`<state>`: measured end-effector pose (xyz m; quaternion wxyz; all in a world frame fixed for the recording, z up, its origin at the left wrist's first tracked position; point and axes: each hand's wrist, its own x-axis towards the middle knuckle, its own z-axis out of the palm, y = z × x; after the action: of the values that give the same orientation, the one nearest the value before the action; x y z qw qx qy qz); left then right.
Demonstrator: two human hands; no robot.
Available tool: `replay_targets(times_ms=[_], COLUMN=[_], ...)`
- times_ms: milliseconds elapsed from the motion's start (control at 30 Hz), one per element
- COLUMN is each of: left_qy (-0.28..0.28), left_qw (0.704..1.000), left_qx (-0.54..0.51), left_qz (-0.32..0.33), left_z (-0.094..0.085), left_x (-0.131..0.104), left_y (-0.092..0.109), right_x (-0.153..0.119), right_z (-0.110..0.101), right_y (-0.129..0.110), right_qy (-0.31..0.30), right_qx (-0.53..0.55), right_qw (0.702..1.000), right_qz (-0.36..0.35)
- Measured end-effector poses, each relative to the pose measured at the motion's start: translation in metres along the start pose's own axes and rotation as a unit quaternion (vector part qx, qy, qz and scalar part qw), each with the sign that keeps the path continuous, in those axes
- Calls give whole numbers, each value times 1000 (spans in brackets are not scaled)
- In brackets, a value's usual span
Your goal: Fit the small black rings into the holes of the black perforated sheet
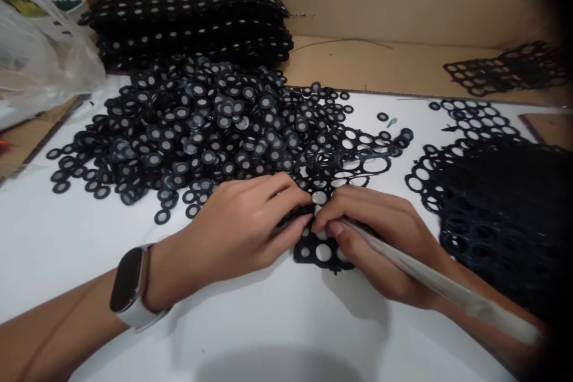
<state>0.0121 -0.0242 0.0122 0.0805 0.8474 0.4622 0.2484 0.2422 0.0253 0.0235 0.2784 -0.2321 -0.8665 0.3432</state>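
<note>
My left hand [255, 221], with a watch on its wrist, pinches the left side of a black perforated rubber-like sheet [324, 253]. Across from it, the fingers of my right hand [380, 236] close on a long, flat, silver-grey tool [430, 277]. The tool runs back over the forearm. Its tip is hidden by the fingers, so its exact kind does not show. Both sets of fingertips nearly meet over the sheet, covering part of it. Just behind the hands lie torn black mesh scraps [358, 161].
A large heap of small black rings [201, 125] with pale centres covers the left and middle. Behind it stand stacked black sheets [188, 12]. At right is a pile of holed black mesh [501, 191]. A plastic bag [36, 59] and white cup [67, 3] sit at left.
</note>
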Motion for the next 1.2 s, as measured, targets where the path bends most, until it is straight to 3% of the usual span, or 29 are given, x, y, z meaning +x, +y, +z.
replay_targets(times_ms=[1200], left_qy=[-7], left_qw=[1000], left_qx=[16], left_qz=[1], left_z=[-1], left_x=[2], left_y=[-1], right_x=[1], right_z=[-1], right_y=[-1], right_qy=[6], right_qx=[-2], right_qw=[1000], right_qz=[11])
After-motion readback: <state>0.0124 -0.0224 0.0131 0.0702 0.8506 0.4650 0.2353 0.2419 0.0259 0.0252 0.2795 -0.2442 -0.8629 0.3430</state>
